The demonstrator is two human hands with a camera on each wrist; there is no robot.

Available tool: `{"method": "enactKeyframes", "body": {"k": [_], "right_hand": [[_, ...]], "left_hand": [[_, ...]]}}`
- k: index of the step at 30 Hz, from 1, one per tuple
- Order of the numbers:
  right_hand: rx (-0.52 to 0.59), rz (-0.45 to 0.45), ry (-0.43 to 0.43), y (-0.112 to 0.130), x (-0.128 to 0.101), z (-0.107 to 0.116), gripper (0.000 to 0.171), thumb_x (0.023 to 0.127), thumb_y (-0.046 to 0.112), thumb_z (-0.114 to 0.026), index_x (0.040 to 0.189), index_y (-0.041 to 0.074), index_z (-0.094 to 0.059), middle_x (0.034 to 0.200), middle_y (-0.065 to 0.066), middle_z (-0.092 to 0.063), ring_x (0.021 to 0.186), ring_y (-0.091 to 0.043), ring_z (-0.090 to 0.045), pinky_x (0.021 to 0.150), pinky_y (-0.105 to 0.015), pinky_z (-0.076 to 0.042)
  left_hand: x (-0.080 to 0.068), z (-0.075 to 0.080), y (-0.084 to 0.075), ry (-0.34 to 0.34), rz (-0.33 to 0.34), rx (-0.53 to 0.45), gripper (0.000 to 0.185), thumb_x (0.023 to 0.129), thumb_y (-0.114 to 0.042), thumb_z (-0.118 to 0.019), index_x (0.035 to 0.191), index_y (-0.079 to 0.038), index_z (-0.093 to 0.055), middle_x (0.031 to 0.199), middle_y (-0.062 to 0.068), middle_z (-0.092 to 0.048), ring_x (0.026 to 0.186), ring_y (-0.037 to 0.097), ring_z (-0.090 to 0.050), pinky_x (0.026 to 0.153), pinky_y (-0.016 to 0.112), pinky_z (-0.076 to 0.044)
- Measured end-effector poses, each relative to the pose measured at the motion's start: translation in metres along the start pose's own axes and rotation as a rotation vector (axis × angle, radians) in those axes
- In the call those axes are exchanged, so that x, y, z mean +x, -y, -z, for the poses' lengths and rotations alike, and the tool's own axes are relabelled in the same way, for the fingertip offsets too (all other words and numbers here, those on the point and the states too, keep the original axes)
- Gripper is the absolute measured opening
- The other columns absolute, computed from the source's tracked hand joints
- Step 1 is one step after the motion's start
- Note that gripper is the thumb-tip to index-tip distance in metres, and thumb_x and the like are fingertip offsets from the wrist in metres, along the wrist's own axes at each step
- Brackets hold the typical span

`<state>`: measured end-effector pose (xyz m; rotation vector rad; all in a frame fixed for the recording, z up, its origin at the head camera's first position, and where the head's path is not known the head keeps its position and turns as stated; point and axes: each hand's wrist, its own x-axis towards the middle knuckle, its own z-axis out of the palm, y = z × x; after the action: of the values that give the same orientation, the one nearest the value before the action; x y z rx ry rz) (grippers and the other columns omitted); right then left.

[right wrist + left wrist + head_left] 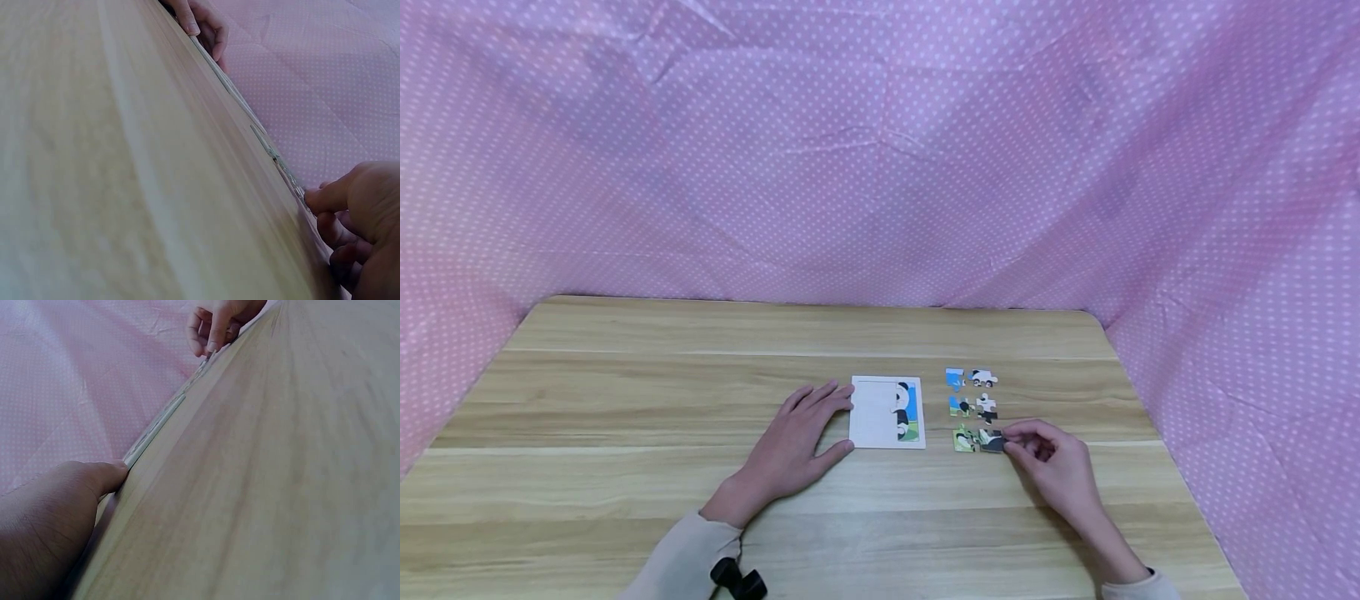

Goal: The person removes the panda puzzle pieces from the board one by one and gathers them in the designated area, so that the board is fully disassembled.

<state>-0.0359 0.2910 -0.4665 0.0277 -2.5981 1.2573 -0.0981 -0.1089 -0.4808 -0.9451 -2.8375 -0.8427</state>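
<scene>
Left hand [790,446] flat, puzzle tray [887,412] being steadied | right hand [1052,467] pinching dark puzzle piece [991,442] at tray's 4 o'clock | piece best being lifted level.

On the desk [625,400], loose puzzle pieces [973,408] are lying just right of the puzzle board [872,412].

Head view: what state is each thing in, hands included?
White square puzzle tray: flat on the table, only its right column filled.
Six loose cardboard puzzle pieces: flat, right of the tray.
Dark loose piece: pinched by the right hand.
Left hand: fingers straight, touching the tray's left edge.
Right hand: fingers curled on the dark piece.
</scene>
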Motion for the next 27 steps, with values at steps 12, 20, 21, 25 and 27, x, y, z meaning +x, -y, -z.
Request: {"method": "enactKeyframes", "body": {"k": [12, 20, 21, 25, 27], "right_hand": [[-0.022, 0.027, 0.013, -0.0025, -0.0001, -0.0002, 0.031, 0.082, -0.014, -0.089, 0.100, 0.010, -0.084, 0.085, 0.004, -0.076, 0.070, -0.004, -0.060, 0.057, -0.018, -0.053], [-0.029, 0.018, 0.017, -0.0028, 0.0003, 0.0000, 0.031, 0.083, -0.014, -0.089, 0.101, 0.011, -0.084, 0.087, 0.004, -0.077, 0.071, -0.004, -0.060, 0.058, -0.018, -0.052], [-0.030, 0.019, 0.017, -0.0027, 0.0002, 0.0000, 0.031, 0.083, -0.014, -0.089, 0.101, 0.011, -0.084, 0.087, 0.004, -0.076, 0.071, -0.004, -0.060, 0.058, -0.018, -0.052], [-0.028, 0.029, 0.016, -0.0028, -0.0001, -0.0001, 0.032, 0.083, -0.013, -0.089, 0.101, 0.012, -0.084, 0.087, 0.004, -0.076, 0.071, -0.004, -0.060, 0.058, -0.018, -0.052], [-0.027, 0.038, 0.014, -0.0030, -0.0003, -0.0001, 0.032, 0.083, -0.014, -0.089, 0.102, 0.012, -0.084, 0.087, 0.004, -0.076, 0.071, -0.004, -0.060, 0.058, -0.018, -0.052]], "left_hand": [[0.0001, 0.0002, -0.0001, 0.004, 0.001, 0.004, 0.053, 0.106, -0.043, -0.074, 0.147, -0.012, -0.064, 0.172, 0.003, -0.050, 0.163, 0.030, -0.040, 0.136, 0.056, -0.024], [0.0002, 0.0003, 0.0005, 0.004, -0.004, 0.002, 0.053, 0.106, -0.043, -0.073, 0.148, -0.012, -0.064, 0.173, 0.002, -0.049, 0.164, 0.030, -0.039, 0.136, 0.057, -0.024], [0.0002, 0.0003, 0.0005, 0.004, -0.004, 0.001, 0.053, 0.106, -0.043, -0.073, 0.148, -0.012, -0.064, 0.173, 0.003, -0.049, 0.164, 0.030, -0.039, 0.136, 0.057, -0.024], [0.0002, 0.0003, 0.0004, 0.009, -0.001, -0.002, 0.053, 0.106, -0.043, -0.073, 0.148, -0.011, -0.064, 0.173, 0.003, -0.049, 0.164, 0.030, -0.039, 0.136, 0.057, -0.024], [0.0003, 0.0005, 0.0003, 0.011, 0.001, -0.004, 0.053, 0.106, -0.043, -0.073, 0.148, -0.011, -0.064, 0.173, 0.003, -0.049, 0.164, 0.030, -0.039, 0.136, 0.057, -0.023]]}}
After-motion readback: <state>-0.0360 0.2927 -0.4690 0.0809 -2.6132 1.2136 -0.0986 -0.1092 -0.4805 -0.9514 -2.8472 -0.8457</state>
